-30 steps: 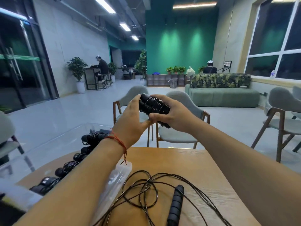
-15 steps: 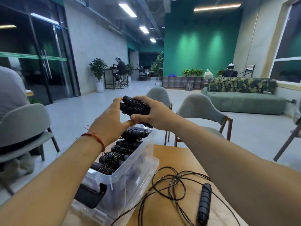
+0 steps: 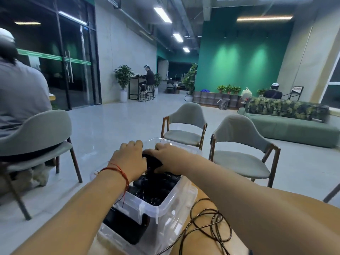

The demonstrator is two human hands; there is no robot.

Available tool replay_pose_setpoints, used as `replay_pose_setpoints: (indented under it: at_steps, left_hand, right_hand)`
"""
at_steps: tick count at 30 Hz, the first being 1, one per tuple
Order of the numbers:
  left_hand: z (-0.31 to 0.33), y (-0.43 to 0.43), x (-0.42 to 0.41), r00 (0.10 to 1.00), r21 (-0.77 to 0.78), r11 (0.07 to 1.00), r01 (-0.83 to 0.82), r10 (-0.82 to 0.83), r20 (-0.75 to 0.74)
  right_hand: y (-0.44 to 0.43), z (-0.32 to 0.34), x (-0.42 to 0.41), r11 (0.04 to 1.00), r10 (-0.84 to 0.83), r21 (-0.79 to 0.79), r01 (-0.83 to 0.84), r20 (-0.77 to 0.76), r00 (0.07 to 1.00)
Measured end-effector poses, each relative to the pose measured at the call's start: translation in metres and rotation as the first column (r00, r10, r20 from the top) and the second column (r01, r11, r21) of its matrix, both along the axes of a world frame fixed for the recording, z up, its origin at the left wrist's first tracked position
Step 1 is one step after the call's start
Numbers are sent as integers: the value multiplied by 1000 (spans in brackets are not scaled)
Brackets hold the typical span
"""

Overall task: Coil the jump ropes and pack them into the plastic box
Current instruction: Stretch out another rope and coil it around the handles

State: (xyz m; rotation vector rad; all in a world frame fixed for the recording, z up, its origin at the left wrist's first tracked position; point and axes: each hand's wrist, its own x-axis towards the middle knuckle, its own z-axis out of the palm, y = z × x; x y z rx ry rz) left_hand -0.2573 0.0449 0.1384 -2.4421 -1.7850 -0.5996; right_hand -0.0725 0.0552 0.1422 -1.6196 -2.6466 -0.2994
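Observation:
A clear plastic box (image 3: 166,208) stands on the wooden table (image 3: 200,242), holding several coiled black jump ropes (image 3: 156,188). Both my hands are inside the far half of the box. My left hand (image 3: 128,161) and my right hand (image 3: 169,159) grip one coiled black rope bundle (image 3: 151,161) between them, low among the packed ropes. A loose black jump rope (image 3: 207,223) lies uncoiled on the table to the right of the box, partly under my right forearm.
A black latch (image 3: 123,227) sits on the box's near end. Two grey chairs (image 3: 185,126) (image 3: 241,150) stand beyond the table. On the left a seated person (image 3: 20,92) fills another chair. A green sofa (image 3: 288,124) stands far right.
Both hands have lowered the coiled rope bundle from chest height down into the box. The view has turned left, so the box sits in the middle.

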Motion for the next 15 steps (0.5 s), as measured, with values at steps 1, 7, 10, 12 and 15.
replay_pose_setpoints:
  at_steps: [1, 7, 10, 12, 15]
  left_hand:
    - [-1, 0, 2, 999, -1, 1000, 9, -9, -38]
    - [-3, -5, 6, 981, -65, 998, 22, -34, -189]
    - [-6, -4, 6, 974, -155, 987, 39, -72, -215]
    - [-8, -1, 6, 964, -211, 977, 40, -94, -248]
    - [-8, -1, 6, 923, -293, 956, 21, -132, -362]
  right_hand:
    - [3, -1, -2, 999, 2, 32, -4, 81, 997]
    - [12, -4, -11, 993, -89, 110, 52, 360, 929]
    - [13, -7, -16, 993, -94, 96, 61, 397, 913]
    - [9, -9, -15, 995, -93, 79, 67, 398, 912]
    - [1, -8, -10, 997, -62, -15, 71, 347, 936]
